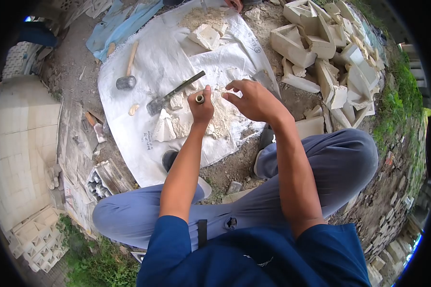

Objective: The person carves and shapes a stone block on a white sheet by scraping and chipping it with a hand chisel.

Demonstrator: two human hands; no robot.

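The left hand (202,109) had its grip around a tube (199,99); the right hand (254,100), grip released, was near rubble (221,122). A steady, upright hold seemed best.

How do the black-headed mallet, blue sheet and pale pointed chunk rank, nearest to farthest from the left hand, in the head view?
1. Pale pointed chunk: lower left of the left hand.
2. Black-headed mallet: farther left, on the white sheet.
3. Blue sheet: upper left, beyond the mallet.

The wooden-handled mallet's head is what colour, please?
The mallet's head is dark grey, nearly black, seen in the head camera view.
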